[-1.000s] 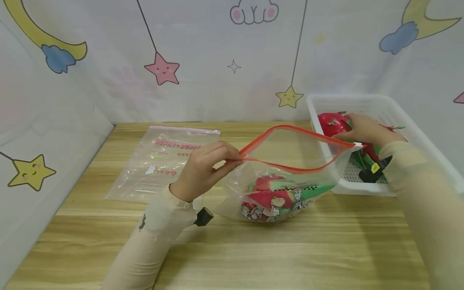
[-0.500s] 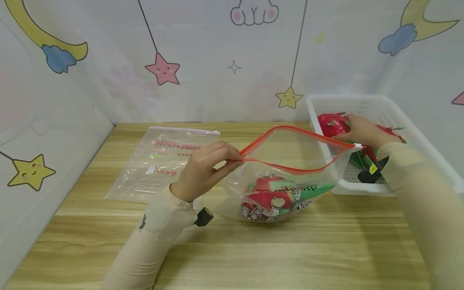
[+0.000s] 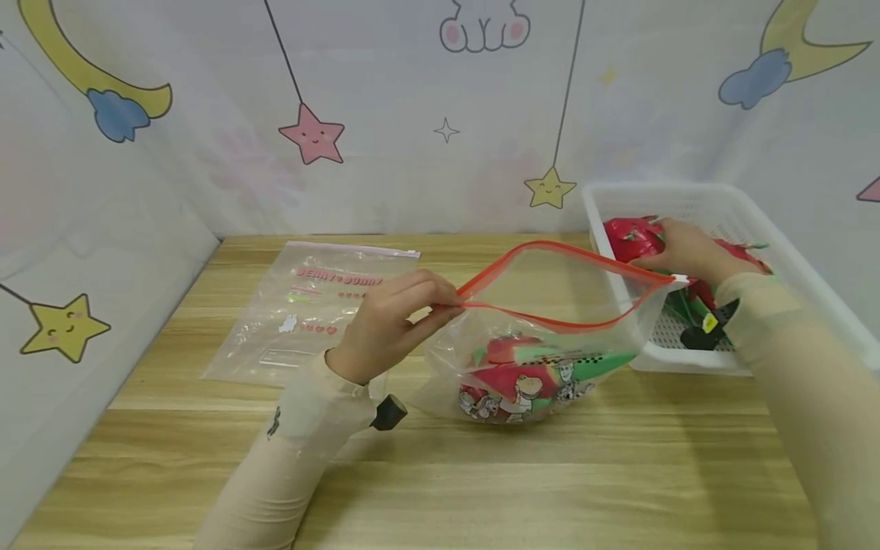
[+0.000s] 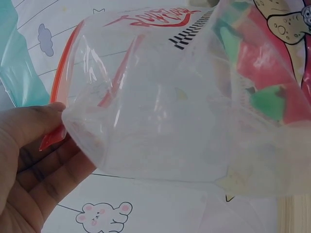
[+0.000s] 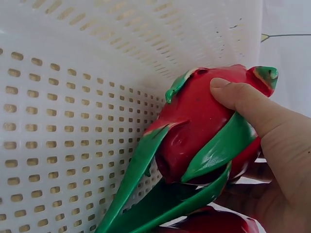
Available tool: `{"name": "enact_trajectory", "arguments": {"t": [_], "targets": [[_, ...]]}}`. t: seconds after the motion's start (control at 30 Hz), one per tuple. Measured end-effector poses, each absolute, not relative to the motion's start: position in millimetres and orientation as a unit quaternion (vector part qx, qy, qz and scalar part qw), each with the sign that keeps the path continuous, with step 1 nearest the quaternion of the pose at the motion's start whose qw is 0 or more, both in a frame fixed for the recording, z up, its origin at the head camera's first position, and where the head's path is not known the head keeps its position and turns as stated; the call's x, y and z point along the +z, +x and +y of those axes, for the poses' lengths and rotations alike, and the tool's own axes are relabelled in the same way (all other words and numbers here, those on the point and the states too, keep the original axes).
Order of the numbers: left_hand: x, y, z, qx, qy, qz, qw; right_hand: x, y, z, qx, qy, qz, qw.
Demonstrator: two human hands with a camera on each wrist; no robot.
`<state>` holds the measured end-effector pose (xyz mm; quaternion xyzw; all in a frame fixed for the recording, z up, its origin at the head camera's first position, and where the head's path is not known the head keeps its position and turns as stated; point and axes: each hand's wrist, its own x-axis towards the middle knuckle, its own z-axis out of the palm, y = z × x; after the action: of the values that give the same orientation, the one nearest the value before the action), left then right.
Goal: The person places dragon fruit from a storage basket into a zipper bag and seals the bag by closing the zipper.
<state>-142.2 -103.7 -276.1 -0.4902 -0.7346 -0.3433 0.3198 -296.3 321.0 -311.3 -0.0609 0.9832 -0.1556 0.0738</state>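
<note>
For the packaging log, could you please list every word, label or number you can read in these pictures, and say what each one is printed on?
"BERRY" then a second word, perhaps "BUNNY", blurred: pink print on the flat zip bag lying on the table.
Smaller print below it on that bag: too small to read.
Red script on the open zip bag that the left hand pinches: seen reversed, unreadable.
Yellow tag in the white basket: too small.
No numbers readable.

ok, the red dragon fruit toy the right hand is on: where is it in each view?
Head: dragon fruit at right, inside the white basket, under the right hand.
Left wrist: not in it; only the zip bag.
Right wrist: fills the centre, thumb on top.
Shared landmark: the basket's perforated wall, in head and right wrist.
</note>
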Motion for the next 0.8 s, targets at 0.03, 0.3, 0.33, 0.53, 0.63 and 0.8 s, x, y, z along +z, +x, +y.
{"name": "enact_trajectory", "arguments": {"t": [0.03,0.3,0.33,0.53,0.63,0.8], "targets": [[-276,-142,-104,-0.343,-0.49,-0.735,0.32,-311,-296,321,-0.156,-0.059,0.983,0.073],[-277,-143,-104,-0.347,-0.491,-0.733,0.319,-310,-292,324,-0.167,-0.041,0.983,0.063],[-277,-143,-104,-0.346,-0.491,-0.733,0.319,-309,-291,325,-0.168,-0.04,0.983,0.06],[-275,-142,-103,-0.342,-0.49,-0.736,0.318,-302,-287,327,-0.171,-0.038,0.983,0.049],[-275,-142,-103,-0.34,-0.488,-0.737,0.32,-299,-286,328,-0.179,-0.028,0.982,0.049],[-276,-142,-103,-0.34,-0.486,-0.738,0.322,-295,-283,329,-0.192,-0.029,0.98,0.028]]}}
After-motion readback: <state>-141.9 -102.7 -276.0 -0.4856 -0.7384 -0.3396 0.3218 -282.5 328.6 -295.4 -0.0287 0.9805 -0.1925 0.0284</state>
